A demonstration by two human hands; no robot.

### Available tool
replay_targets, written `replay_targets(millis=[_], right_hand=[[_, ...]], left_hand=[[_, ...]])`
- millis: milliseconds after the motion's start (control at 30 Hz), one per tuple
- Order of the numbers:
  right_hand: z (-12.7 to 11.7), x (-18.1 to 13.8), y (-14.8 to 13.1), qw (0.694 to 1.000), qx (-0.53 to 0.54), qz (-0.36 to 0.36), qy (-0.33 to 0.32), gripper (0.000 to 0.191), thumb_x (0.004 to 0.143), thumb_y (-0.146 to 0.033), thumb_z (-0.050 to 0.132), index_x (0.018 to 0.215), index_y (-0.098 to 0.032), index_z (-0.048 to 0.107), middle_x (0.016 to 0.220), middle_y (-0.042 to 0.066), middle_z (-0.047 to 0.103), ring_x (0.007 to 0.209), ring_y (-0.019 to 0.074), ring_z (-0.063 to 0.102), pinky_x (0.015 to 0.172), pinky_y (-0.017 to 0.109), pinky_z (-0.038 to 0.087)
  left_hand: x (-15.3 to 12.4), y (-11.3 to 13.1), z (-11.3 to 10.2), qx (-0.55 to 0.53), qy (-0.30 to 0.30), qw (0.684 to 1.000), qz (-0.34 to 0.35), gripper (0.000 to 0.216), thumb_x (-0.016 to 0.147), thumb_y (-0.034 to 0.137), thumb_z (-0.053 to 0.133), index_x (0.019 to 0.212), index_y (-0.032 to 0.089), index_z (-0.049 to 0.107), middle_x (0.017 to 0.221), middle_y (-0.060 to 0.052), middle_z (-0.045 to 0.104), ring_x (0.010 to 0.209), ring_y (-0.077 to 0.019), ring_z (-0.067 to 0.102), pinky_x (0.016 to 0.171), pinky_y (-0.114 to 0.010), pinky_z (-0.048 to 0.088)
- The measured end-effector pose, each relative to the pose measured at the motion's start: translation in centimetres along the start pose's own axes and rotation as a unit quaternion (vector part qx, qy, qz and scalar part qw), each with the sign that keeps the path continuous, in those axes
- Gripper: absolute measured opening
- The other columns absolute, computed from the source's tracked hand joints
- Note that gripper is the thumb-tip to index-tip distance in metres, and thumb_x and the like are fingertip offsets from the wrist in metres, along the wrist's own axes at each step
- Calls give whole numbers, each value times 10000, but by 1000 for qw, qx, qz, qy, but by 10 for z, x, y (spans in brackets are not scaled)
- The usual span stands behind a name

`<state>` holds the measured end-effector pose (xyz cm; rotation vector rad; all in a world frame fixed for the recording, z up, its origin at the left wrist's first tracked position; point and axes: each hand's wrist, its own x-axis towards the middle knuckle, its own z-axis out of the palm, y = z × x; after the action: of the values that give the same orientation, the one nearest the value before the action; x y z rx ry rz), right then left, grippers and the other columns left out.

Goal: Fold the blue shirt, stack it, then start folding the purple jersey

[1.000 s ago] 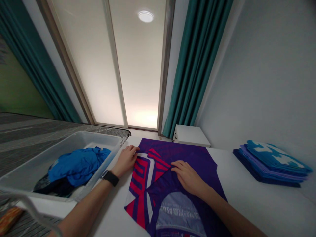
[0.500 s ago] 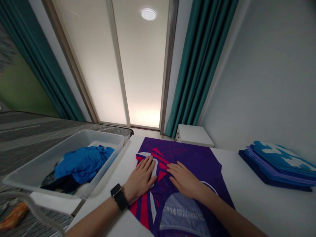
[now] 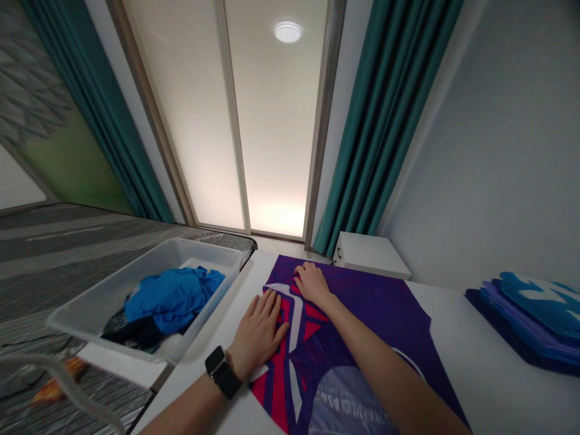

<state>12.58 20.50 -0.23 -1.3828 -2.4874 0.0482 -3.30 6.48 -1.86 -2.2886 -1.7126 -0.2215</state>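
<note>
A purple shirt [image 3: 371, 314] with pink and white stripes lies spread on the white table [image 3: 489, 374]. My left hand [image 3: 258, 329], a black watch on its wrist, lies flat and open on the folded striped part at the shirt's left edge. My right hand [image 3: 312, 283] reaches across to the shirt's far left corner, fingers pressed down flat on the cloth. Neither hand holds anything.
A clear plastic bin [image 3: 113, 290] with crumpled blue clothes [image 3: 174, 296] stands left of the table. A stack of folded blue and purple garments [image 3: 534, 320] lies at the right. A small white cabinet [image 3: 369, 257] and teal curtains [image 3: 385, 121] are behind.
My right hand has slid from the shirt's middle away to its far left corner. My left hand, first at the shirt's edge, now rests flat on the folded part.
</note>
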Motion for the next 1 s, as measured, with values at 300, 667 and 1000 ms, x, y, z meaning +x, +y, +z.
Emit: replay_targets(millis=[300, 667, 1000], right_hand=[[6, 7, 3, 999, -5, -27, -17, 131, 943, -188, 462, 1043, -186, 548, 1079, 90, 591, 1007, 229, 493, 846, 344, 360], [1, 12, 4, 999, 5, -28, -47, 117, 965, -228, 446, 1000, -187, 551, 1043, 85, 620, 977, 222, 531, 804, 320, 361], [-6, 5, -3, 999, -27, -27, -34, 296, 941, -121, 402, 1196, -164, 548, 1116, 127, 643, 1074, 256, 536, 886, 365, 349]], left_hand=[[-2, 3, -8, -16, -19, 1000, -17, 543, 955, 492, 393, 1384, 176, 502, 1423, -111, 519, 1348, -298, 412, 1118, -484, 304], [-8, 1, -4, -42, -29, 999, -4, 577, 979, 506, 314, 1423, 166, 456, 1473, -141, 451, 1387, -330, 351, 1100, -536, 311], [-10, 0, -2, -55, -25, 998, -16, 622, 972, 520, 321, 1462, 143, 392, 1490, -155, 422, 1381, -325, 362, 1097, -525, 315]])
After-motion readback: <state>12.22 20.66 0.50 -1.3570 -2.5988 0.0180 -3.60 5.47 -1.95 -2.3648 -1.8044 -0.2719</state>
